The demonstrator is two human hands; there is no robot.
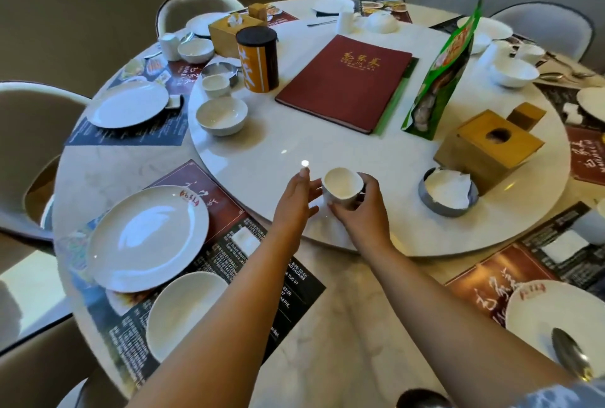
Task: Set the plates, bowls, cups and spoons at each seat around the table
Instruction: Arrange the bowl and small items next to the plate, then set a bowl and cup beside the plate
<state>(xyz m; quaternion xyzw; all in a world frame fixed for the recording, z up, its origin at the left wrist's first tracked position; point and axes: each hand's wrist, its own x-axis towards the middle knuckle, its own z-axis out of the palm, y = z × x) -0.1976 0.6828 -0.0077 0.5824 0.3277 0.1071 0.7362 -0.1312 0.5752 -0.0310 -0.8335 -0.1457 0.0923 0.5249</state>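
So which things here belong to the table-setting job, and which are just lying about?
Job: small white ceramic cup gripped by right hand; left hand beside it; large white round plate; white bowl.
Lying about: dark red menu book; green snack bag; wooden tissue box.

Just one head-worn wide-angle view, looking forward and down across the round table [343,302]. Close in on both hands, left hand [294,201] and right hand [358,211] dead centre; chairs [196,8] way beyond them.

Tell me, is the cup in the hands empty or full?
Empty: the cup, tilted in the right hand, shows a bare white inside.
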